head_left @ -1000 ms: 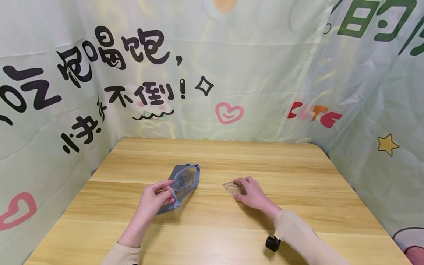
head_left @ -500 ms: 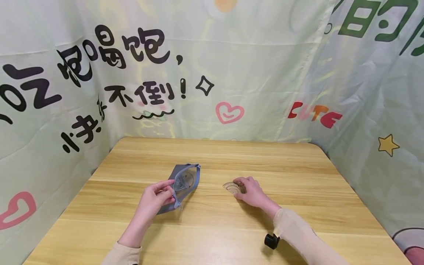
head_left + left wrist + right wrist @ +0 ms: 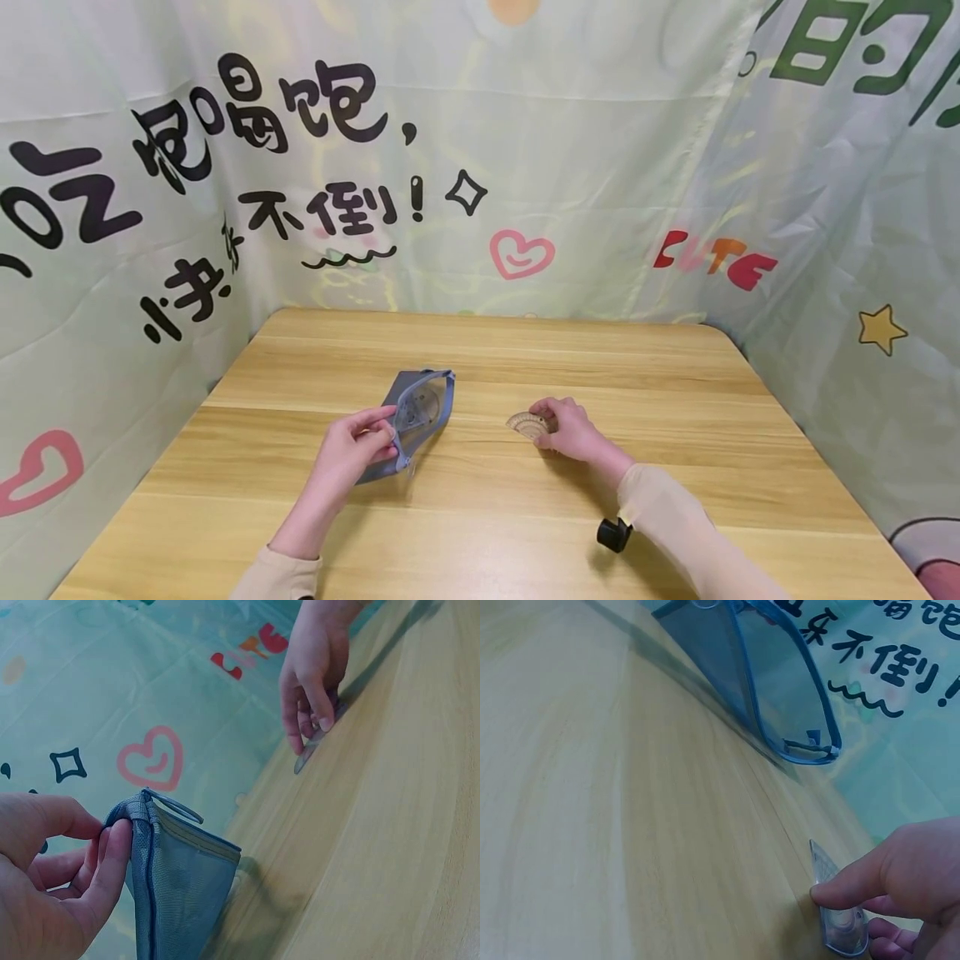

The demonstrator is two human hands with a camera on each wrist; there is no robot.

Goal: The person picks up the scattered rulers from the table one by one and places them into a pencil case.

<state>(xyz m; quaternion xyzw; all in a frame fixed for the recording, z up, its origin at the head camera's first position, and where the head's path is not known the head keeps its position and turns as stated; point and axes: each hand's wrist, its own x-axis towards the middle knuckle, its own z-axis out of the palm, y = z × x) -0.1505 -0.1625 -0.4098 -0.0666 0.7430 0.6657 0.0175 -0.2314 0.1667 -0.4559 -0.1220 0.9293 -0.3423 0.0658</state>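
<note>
Protractor point(image 3: 527, 423) seemingly pinched by right hand point(image 3: 570, 432); left hand point(image 3: 348, 454) pinching pouch point(image 3: 416, 414) rim.

left hand point(image 3: 352, 454) fingers pinched together, right hand point(image 3: 572, 431) curled with fingertips pressed down, both forearms extended.

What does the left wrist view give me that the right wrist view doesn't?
Only the left wrist view shows the left hand pinching the blue pouch at its zipper edge, plus a pink heart on the backdrop. Only the right wrist view shows the pouch's open mouth and black lettering behind it. Both show the right hand picking up the clear protractor from the wooden table.
</note>
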